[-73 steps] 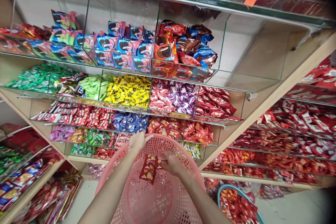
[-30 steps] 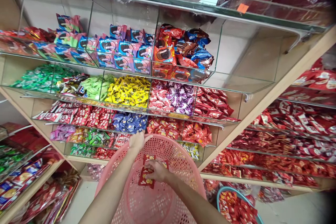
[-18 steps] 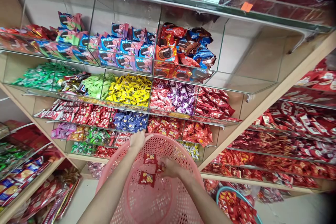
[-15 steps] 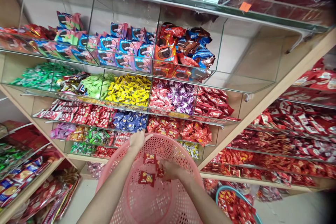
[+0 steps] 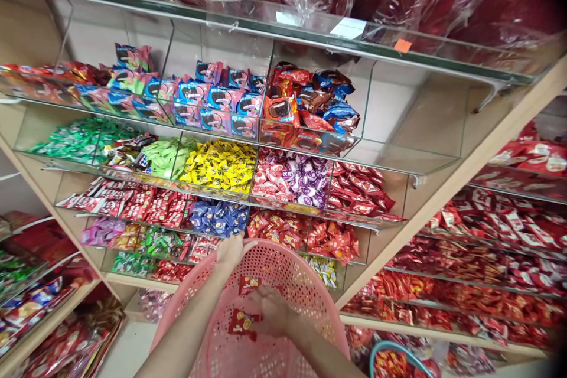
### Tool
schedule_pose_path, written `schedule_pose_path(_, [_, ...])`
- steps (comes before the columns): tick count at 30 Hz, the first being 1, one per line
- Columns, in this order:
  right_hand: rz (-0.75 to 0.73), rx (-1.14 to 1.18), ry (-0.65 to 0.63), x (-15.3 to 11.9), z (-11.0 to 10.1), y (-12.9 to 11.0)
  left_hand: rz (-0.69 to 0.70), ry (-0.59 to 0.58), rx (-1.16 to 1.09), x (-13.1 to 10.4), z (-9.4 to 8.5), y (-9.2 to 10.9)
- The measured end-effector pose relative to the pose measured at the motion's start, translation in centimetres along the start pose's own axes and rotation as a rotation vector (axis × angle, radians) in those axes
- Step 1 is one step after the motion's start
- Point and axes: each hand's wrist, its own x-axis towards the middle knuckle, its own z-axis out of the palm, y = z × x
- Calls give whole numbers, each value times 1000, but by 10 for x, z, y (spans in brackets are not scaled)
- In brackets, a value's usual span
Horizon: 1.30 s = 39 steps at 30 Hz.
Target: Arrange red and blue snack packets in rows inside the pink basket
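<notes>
A pink perforated plastic basket point(image 5: 305, 269) is tilted in front of me, below the shelves. My left hand point(image 5: 230, 249) is closed on its far rim, thumb along the edge. Inside the basket, my right hand point(image 5: 274, 312) is slightly blurred, its fingers apart and stretched to the left over small red candy packets. One red packet point(image 5: 249, 284) lies just beyond the fingers on the basket wall. Another red packet point(image 5: 241, 322), with a round orange picture, lies left of the hand. Whatever is under the palm is hidden.
Glass shelves with dividers hold blue-pink cookie packs point(image 5: 208, 97), yellow candies point(image 5: 219, 164), navy candies point(image 5: 219, 217) and red candies point(image 5: 274, 227). A wooden side panel point(image 5: 443, 201) slants at right. A blue-rimmed basket point(image 5: 401, 349) stands on the floor at lower right.
The view has tipped upward, so the shelves sit lower. My right hand has spread and shifted over the packets, covering one that was partly visible. My left hand keeps the rim.
</notes>
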Motion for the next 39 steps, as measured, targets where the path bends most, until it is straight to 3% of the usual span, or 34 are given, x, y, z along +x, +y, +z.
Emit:
schedule_pose_path(5, [-139, -64, 36, 8, 19, -21, -12, 5, -3, 0, 1, 1])
schedule_pose_path(10, [-91, -141, 86, 20, 16, -20, -1, 8, 3, 1, 2, 0])
schedule_pose_path(16, [16, -80, 158, 24, 12, -14, 0, 9, 7, 0, 1, 1])
schedule_pose_path(18, [-20, -35, 219, 23, -1, -13, -7, -1, 2, -1, 0, 2])
schedule_pose_path(21, [-11, 13, 413, 29, -41, -5, -18, -22, 0, -1, -1, 2])
schedule_pose_path(24, [158, 13, 609, 43, -91, 18, -21, -38, 0, -2, -3, 3])
schedule_pose_path(27, [375, -57, 645, 61, -124, 47, -16, -24, 6, -2, -5, 3])
schedule_pose_path(29, [469, -75, 605, 70, -132, 62, 1, -10, 9, -1, -4, 2])
schedule_pose_path(32, [483, -90, 547, 80, -133, 75, -4, 7, 14, -1, -2, 1])
schedule_pose_path(39, [504, -115, 436, 92, -134, 81, 5, 34, -30, 0, 1, -3])
